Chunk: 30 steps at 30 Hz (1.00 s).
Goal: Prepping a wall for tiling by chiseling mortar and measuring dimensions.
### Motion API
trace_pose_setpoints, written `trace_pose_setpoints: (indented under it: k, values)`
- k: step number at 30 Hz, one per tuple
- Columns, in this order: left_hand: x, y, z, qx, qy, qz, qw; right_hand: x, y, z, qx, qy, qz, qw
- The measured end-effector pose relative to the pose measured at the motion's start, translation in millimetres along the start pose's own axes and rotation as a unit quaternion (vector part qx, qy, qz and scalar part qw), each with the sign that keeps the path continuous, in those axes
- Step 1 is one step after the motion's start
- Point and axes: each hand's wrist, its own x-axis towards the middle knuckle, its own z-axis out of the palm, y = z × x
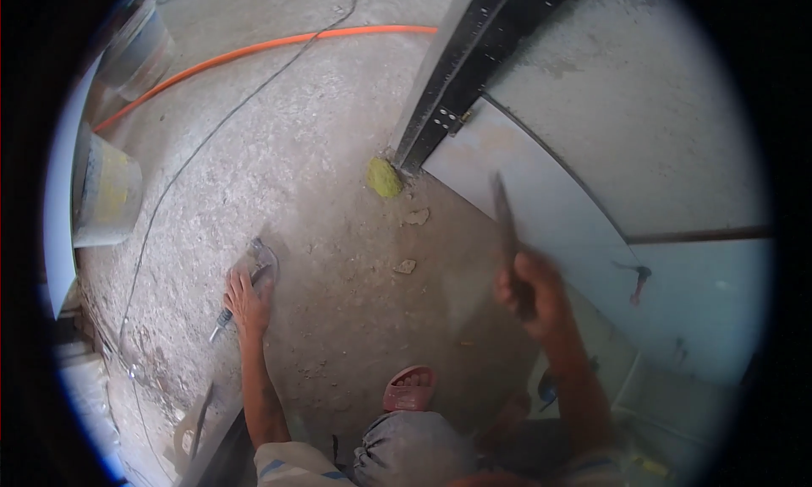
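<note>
My left hand [248, 302] is low over the rough concrete floor, its fingers closed over a hand tool with a rounded, shiny grey end [263, 253] and a narrow ribbed end. The hand hides the middle of this tool, so its exact kind is unclear. My right hand [534, 291] is raised in front of a pale panel, gripping a long, dark, narrow tool [505, 212] that points up and away. Motion blurs that tool, and I cannot make out its kind.
A dark metal post [452, 77] stands beside the pale panel [541, 174]. A yellow-green lump [384, 177] lies at its foot, near loose chips [404, 267]. Buckets [110, 191], an orange hose [254, 49] and a thin cable [199, 148] lie leftward. My pink slipper [408, 396] is below.
</note>
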Motion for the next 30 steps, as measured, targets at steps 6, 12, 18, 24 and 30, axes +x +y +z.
trace_pose_setpoints:
  k: [6, 12, 18, 24, 30]
  values:
    - [-2.5, 1.8, -15.4, 0.026, -0.016, -0.066, 0.997, 24.1, -66.6, 22.9, -0.169, 0.067, -0.085, 0.980]
    - [-11.6, 16.5, -39.4, -0.119, -0.016, -0.042, 0.992, 58.7, -80.4, 27.3, -0.131, 0.026, -0.102, 0.986]
    - [-58.4, 86.0, -126.0, -0.338, -0.081, -0.077, 0.935, 72.8, -80.0, 21.0, -0.093, -0.021, -0.109, 0.989]
    - [-109.2, 157.0, -175.7, -0.464, -0.211, -0.082, 0.857, 76.9, -85.7, 13.8, -0.112, -0.037, -0.114, 0.986]
    - [-131.3, 217.4, -217.3, -0.405, -0.185, 0.252, 0.860, 93.6, -84.2, 8.0, -0.091, -0.107, -0.133, 0.981]
